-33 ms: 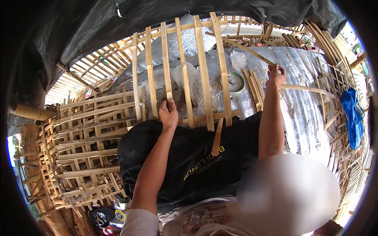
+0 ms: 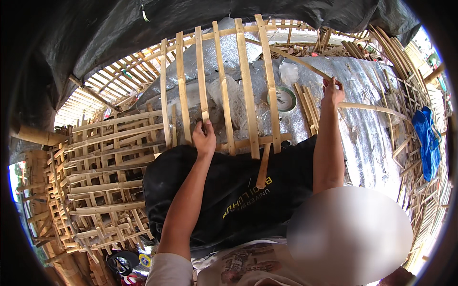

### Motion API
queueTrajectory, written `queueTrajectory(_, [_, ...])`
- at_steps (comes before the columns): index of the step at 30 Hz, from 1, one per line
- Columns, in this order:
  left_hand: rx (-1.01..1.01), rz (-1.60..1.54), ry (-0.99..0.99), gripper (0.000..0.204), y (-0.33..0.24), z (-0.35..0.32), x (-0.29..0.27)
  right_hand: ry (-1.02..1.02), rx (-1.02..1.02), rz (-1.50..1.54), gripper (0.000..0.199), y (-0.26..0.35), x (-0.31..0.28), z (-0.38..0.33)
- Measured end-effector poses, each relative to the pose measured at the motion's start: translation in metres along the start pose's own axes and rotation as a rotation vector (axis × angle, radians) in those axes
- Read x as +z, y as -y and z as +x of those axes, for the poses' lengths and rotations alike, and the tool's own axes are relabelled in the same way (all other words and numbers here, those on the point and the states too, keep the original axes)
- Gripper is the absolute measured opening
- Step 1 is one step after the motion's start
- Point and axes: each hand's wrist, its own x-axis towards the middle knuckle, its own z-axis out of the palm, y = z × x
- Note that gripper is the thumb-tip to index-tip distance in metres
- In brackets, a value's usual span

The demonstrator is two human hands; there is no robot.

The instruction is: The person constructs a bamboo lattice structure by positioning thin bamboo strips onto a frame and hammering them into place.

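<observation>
A bamboo slat panel (image 2: 247, 90) leans across my lap, its several upright slats fixed to a crosspiece at the top and another at the bottom. My left hand (image 2: 204, 137) is closed on the lower end of its third slat (image 2: 201, 76) from the left. To the right of the panel, my right hand (image 2: 333, 91) pinches the near end of a thin bamboo strip (image 2: 305, 64). That strip slants up and left, and its far end passes behind the panel's right slats. A black cloth (image 2: 191, 190) with yellow lettering covers my lap under the panel's lower edge.
Slatted bamboo panels (image 2: 109, 167) are stacked at the left. A round green-rimmed bowl (image 2: 285, 99) and loose bamboo strips (image 2: 307, 107) lie on the silvery sheet (image 2: 367, 138). A blue bag (image 2: 426, 143) hangs at the right. Dark sheeting (image 2: 109, 38) covers the far side.
The bamboo strip in my right hand has shifted slightly left, its far end now reaching behind another slat. My left hand stays on its slat.
</observation>
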Motion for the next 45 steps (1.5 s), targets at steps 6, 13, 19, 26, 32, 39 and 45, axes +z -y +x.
queueTrajectory(6, [-0.065,-0.143,-0.011,0.023,0.011,0.004,-0.001,0.325,0.246,0.023,0.017,-0.011,0.019,-0.030])
queueTrajectory(13, [-0.128,-0.175,-0.024,0.035,0.007,-0.001,0.006,0.613,0.394,-0.037,0.019,-0.051,0.034,-0.067])
queueTrajectory(19, [-0.108,-0.133,-0.006,0.028,0.005,-0.001,0.004,0.751,0.521,-0.138,0.019,-0.069,0.045,-0.092])
queueTrajectory(26, [-0.119,-0.059,-0.020,0.033,0.010,-0.001,0.012,0.846,0.611,0.016,0.014,-0.080,0.044,-0.094])
queueTrajectory(32, [-0.096,0.027,-0.041,0.035,0.020,0.002,0.010,0.829,0.627,0.043,0.008,-0.074,0.050,-0.109])
queueTrajectory(39, [-0.292,0.123,0.018,0.044,0.007,-0.001,0.010,0.760,0.602,-0.059,0.007,-0.076,0.050,-0.114])
queueTrajectory(45, [-0.326,0.208,0.056,0.048,0.015,0.001,0.008,0.774,0.619,-0.029,0.010,-0.089,0.051,-0.112])
